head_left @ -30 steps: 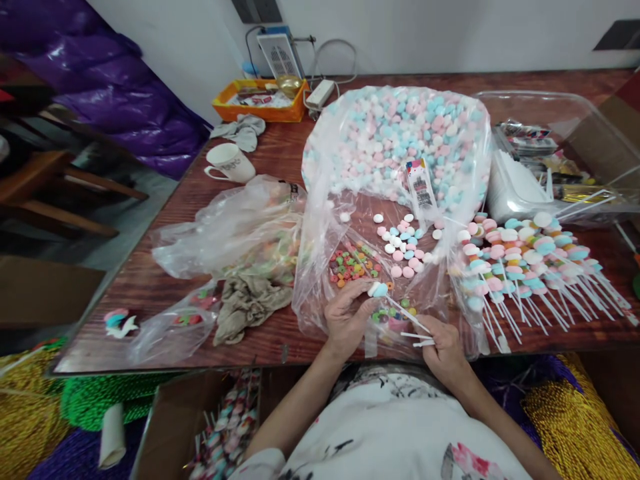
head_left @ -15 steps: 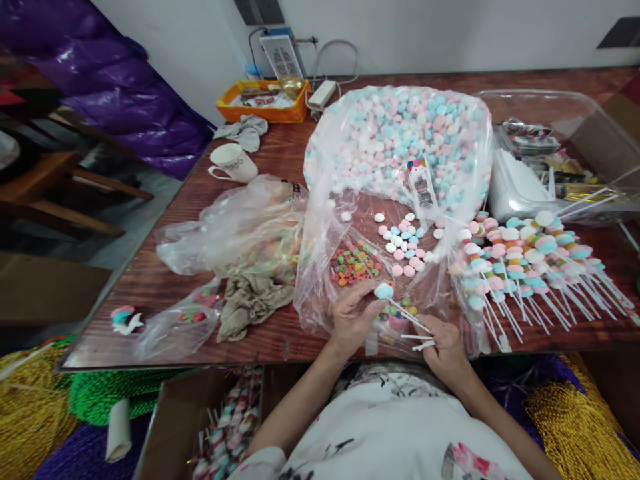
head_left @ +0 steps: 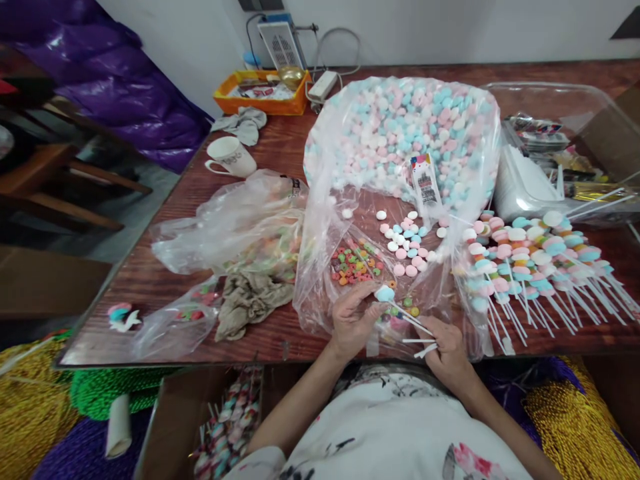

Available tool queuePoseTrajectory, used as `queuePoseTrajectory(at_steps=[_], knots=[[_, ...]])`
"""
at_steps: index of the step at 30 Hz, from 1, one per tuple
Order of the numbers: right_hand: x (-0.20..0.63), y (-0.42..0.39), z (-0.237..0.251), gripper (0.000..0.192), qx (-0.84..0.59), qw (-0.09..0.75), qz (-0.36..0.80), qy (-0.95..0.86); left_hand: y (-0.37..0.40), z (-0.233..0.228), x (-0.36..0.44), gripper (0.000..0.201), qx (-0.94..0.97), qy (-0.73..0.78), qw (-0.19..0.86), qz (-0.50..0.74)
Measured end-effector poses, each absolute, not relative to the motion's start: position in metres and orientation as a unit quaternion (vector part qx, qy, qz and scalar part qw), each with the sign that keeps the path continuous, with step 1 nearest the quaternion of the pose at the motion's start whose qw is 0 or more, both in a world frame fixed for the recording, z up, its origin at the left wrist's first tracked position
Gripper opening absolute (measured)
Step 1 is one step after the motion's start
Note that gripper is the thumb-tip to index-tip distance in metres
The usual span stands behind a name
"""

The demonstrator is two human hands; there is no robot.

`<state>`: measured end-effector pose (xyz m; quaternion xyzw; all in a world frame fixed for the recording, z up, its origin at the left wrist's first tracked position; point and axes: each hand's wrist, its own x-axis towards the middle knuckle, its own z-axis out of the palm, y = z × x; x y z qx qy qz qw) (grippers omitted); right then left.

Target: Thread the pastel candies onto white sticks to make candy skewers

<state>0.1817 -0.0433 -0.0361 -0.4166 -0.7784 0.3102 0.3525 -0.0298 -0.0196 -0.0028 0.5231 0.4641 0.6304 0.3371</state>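
My left hand [head_left: 353, 317] pinches a pale blue and white candy piece [head_left: 385, 293] on the tip of a thin white stick [head_left: 406, 318]. My right hand [head_left: 445, 350] grips the lower end of that stick along with spare white sticks. Both hands hover over an open clear plastic bag [head_left: 320, 267] at the table's near edge. Small colourful ring candies [head_left: 354, 262] and loose pink, blue and white round candies [head_left: 406, 241] lie on the plastic just beyond my hands.
A big bag of pastel candies [head_left: 400, 130] sits behind. Finished candy sticks [head_left: 530, 257] lie fanned at right. At left are crumpled bags [head_left: 230, 227], a brown cloth [head_left: 250, 300], a white mug [head_left: 229, 157] and an orange tray [head_left: 260, 93]. A cardboard box [head_left: 170, 427] stands below the table edge.
My left hand has pressed the blue candy a little further onto the stick tip. My right hand stays at the stick's lower end. The view has shifted slightly.
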Motion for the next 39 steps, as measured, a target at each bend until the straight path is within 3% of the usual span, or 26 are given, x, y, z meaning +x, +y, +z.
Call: queuePoseTrajectory(at_steps=[21,39], knots=[[0.1824,-0.0437,-0.0338,0.035,-0.418,0.345,0.322,-0.776,-0.0184,-0.0025,-0.0299,0.032,0.607,0.489,0.248,0.575],[0.1833,-0.0442,-0.0321,0.036,-0.417,0.333,0.356,-0.767,-0.0189,-0.0035,-0.0279,0.029,0.63,0.489,0.269,0.54]])
